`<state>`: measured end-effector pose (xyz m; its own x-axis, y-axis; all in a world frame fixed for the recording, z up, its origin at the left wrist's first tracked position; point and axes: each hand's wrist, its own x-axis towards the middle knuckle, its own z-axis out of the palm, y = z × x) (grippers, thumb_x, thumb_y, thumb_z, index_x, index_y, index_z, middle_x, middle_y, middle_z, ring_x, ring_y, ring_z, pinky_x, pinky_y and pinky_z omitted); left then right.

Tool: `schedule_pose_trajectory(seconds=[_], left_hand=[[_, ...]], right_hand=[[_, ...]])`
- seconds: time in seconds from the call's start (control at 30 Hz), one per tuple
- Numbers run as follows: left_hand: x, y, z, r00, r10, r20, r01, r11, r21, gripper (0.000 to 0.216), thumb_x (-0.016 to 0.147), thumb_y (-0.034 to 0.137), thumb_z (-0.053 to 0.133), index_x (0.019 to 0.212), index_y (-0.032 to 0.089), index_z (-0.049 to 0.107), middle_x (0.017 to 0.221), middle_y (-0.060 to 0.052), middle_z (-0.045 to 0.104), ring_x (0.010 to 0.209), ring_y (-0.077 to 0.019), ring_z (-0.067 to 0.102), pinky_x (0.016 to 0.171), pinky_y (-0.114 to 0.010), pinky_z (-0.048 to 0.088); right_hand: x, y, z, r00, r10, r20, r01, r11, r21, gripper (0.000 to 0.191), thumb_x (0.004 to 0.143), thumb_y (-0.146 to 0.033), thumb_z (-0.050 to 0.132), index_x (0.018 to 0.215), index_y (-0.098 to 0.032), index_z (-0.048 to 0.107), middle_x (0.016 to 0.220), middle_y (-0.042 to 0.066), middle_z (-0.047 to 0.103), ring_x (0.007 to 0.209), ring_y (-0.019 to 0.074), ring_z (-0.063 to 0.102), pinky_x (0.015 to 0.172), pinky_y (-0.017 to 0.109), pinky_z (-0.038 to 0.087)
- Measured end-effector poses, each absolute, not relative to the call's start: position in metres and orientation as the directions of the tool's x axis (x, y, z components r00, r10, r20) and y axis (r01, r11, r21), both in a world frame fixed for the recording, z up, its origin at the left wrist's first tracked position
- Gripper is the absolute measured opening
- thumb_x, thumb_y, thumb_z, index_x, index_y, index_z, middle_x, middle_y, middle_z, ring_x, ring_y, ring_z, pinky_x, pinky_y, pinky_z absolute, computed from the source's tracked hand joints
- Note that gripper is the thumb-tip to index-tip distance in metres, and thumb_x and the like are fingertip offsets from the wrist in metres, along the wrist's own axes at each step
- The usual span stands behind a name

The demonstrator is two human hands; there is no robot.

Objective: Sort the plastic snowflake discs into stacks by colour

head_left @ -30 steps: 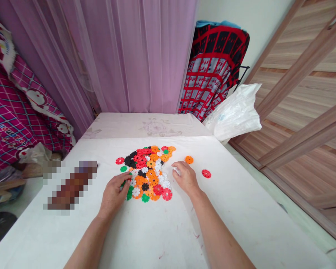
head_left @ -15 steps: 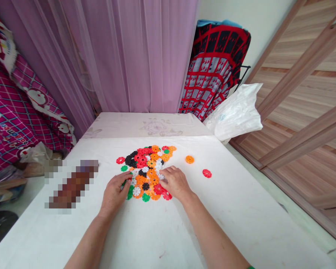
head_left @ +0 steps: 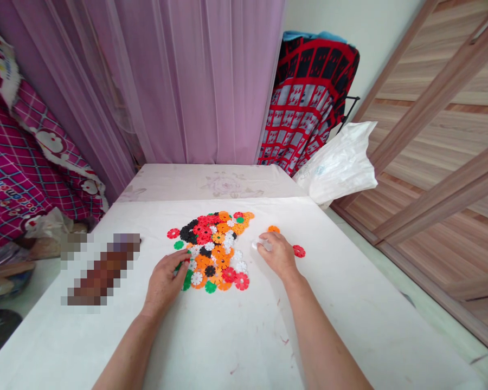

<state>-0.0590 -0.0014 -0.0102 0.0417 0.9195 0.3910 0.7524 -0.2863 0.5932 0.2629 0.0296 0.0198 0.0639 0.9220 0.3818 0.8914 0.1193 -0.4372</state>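
A heap of flat flower-shaped plastic discs in orange, red, black, white and green lies mid-table. My left hand rests at the heap's lower left edge, fingers curled over a green disc. My right hand is to the right of the heap, fingers pinched on a white disc. An orange disc lies just beyond this hand and a red disc just to its right, both apart from the heap.
The table has a white cover. A blurred brown object lies at the left. A white plastic bag sits at the far right corner, a purple curtain behind. Bedding is piled on the left.
My right hand reached into the heap half a second ago and has drawn back to the right holding a white disc. My left hand has stayed at the heap's edge.
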Motion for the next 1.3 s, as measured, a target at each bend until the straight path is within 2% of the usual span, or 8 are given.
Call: schedule_pose_trajectory(seconds=[0.37, 0.53, 0.63, 0.77, 0.9, 1.03, 1.17, 1.3], left_hand=[[-0.059, -0.002, -0.009, 0.043, 0.919, 0.392, 0.752, -0.288, 0.593, 0.035, 0.086, 0.047, 0.046, 0.098, 0.025, 0.072, 0.110, -0.005, 0.072, 0.103, -0.0220, 0.066, 0.095, -0.040, 0.051], [-0.059, -0.001, -0.008, 0.052, 0.920, 0.389, 0.755, -0.291, 0.587, 0.034, 0.086, 0.046, 0.047, 0.097, 0.025, 0.072, 0.109, -0.006, 0.073, 0.102, -0.0224, 0.066, 0.095, -0.040, 0.051], [-0.059, -0.002, -0.008, 0.044, 0.920, 0.389, 0.756, -0.285, 0.589, 0.034, 0.086, 0.046, 0.047, 0.097, 0.025, 0.072, 0.109, -0.006, 0.073, 0.102, -0.0223, 0.066, 0.095, -0.040, 0.052], [-0.058, -0.002, -0.008, 0.042, 0.919, 0.393, 0.750, -0.289, 0.596, 0.035, 0.086, 0.046, 0.047, 0.096, 0.025, 0.072, 0.109, -0.006, 0.073, 0.102, -0.0224, 0.066, 0.095, -0.040, 0.052], [-0.058, -0.003, -0.007, 0.048, 0.917, 0.395, 0.747, -0.295, 0.595, 0.035, 0.086, 0.046, 0.047, 0.097, 0.024, 0.072, 0.109, -0.006, 0.073, 0.102, -0.0224, 0.067, 0.095, -0.040, 0.051], [-0.058, -0.002, -0.007, 0.036, 0.918, 0.394, 0.751, -0.285, 0.595, 0.034, 0.086, 0.045, 0.047, 0.097, 0.024, 0.072, 0.110, -0.006, 0.072, 0.102, -0.0225, 0.067, 0.095, -0.040, 0.052], [-0.058, -0.002, -0.005, 0.049, 0.919, 0.392, 0.753, -0.291, 0.589, 0.034, 0.086, 0.045, 0.047, 0.097, 0.025, 0.072, 0.109, -0.006, 0.073, 0.101, -0.0223, 0.067, 0.095, -0.040, 0.052], [-0.058, -0.002, -0.005, 0.059, 0.917, 0.394, 0.753, -0.300, 0.586, 0.034, 0.086, 0.046, 0.047, 0.097, 0.025, 0.072, 0.109, -0.006, 0.073, 0.101, -0.0222, 0.067, 0.095, -0.040, 0.052]], right_hand=[[0.259, 0.030, 0.015, -0.003, 0.942, 0.335, 0.928, 0.127, -0.349, 0.018, 0.080, -0.024, 0.058, 0.094, -0.024, 0.068, 0.099, 0.003, 0.067, 0.096, 0.0190, 0.057, 0.081, 0.029, 0.044], [0.255, 0.022, 0.027, -0.015, 0.926, 0.378, 0.898, 0.179, -0.401, 0.017, 0.084, -0.029, 0.055, 0.090, -0.024, 0.070, 0.100, 0.004, 0.067, 0.095, 0.0186, 0.059, 0.081, 0.029, 0.045], [0.245, 0.013, 0.036, -0.040, 0.966, 0.255, 0.880, 0.155, -0.449, 0.015, 0.083, -0.029, 0.055, 0.082, -0.027, 0.070, 0.090, -0.001, 0.069, 0.078, 0.0138, 0.061, 0.070, 0.025, 0.044], [0.225, 0.001, 0.046, -0.062, 0.998, 0.019, 0.936, 0.065, -0.347, 0.015, 0.079, -0.040, 0.061, 0.077, -0.028, 0.070, 0.082, -0.002, 0.072, 0.074, 0.0157, 0.064, 0.064, 0.025, 0.040], [0.205, -0.004, 0.053, -0.043, 0.998, -0.046, 0.978, 0.033, -0.207, 0.028, 0.079, -0.048, 0.060, 0.088, -0.023, 0.068, 0.089, 0.007, 0.072, 0.079, 0.0220, 0.066, 0.066, 0.030, 0.042], [0.191, -0.004, 0.056, -0.033, 0.995, -0.092, 0.989, 0.019, -0.148, 0.025, 0.079, -0.038, 0.059, 0.094, -0.020, 0.066, 0.093, 0.012, 0.071, 0.081, 0.0246, 0.067, 0.066, 0.032, 0.043], [0.191, -0.003, 0.053, -0.031, 0.997, -0.073, 0.977, 0.014, -0.214, 0.018, 0.076, -0.030, 0.060, 0.091, -0.021, 0.065, 0.091, 0.010, 0.071, 0.079, 0.0228, 0.067, 0.066, 0.031, 0.043], [0.210, 0.004, 0.046, -0.025, 0.999, 0.032, 0.907, 0.036, -0.419, 0.021, 0.071, -0.027, 0.062, 0.092, -0.023, 0.062, 0.088, 0.002, 0.070, 0.077, 0.0177, 0.065, 0.071, 0.029, 0.045]])
